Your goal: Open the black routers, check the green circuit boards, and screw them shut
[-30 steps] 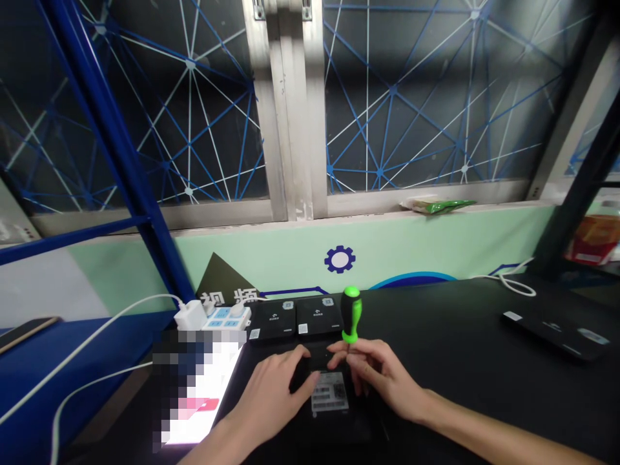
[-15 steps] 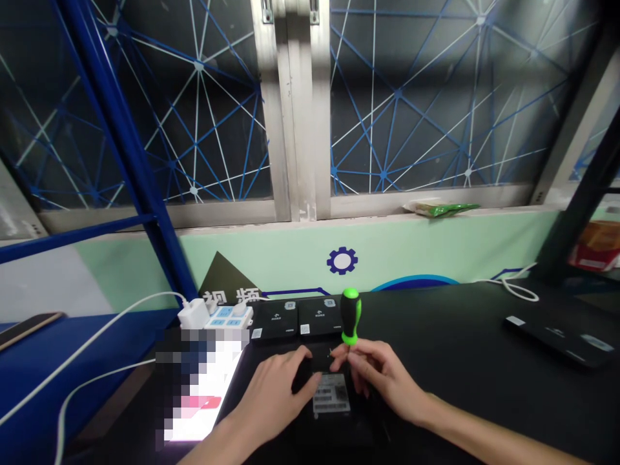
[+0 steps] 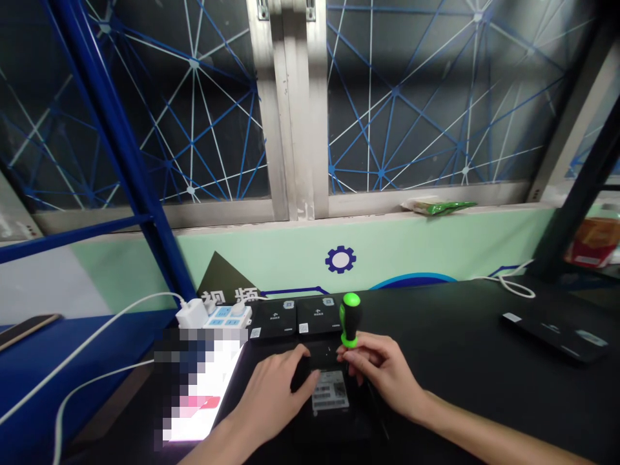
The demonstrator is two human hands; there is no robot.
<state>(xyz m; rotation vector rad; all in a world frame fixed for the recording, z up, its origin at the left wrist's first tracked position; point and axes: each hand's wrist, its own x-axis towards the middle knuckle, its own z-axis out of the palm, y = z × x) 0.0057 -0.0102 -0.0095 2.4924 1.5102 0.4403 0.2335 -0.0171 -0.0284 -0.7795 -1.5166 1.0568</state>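
Note:
A black box (image 3: 329, 423) lies label side up in front of me, with a white printed label (image 3: 330, 392) on its face. My left hand (image 3: 278, 381) rests on its left side, thumb and fingers spread, the thumb tip at the label's edge. My right hand (image 3: 380, 365) pinches a screwdriver (image 3: 351, 320) below its black and bright green handle, which stands nearly upright over the box's far right part. The fingers hide the screwdriver's tip. Tiny shiny bits (image 3: 328, 351), perhaps screws, show just left of the right fingertips.
Two similar black boxes (image 3: 274, 320) sit side by side behind, and another black box (image 3: 555, 337) lies at the right. On the left are a lit screen (image 3: 213, 387), a power strip (image 3: 227, 316) and white cables (image 3: 106, 323). A green packet (image 3: 440, 207) lies on the sill.
The right fingers have drawn in slightly toward the screwdriver, and its handle has tilted a little toward me. My left hand keeps its place on the box. The view has shifted slightly.

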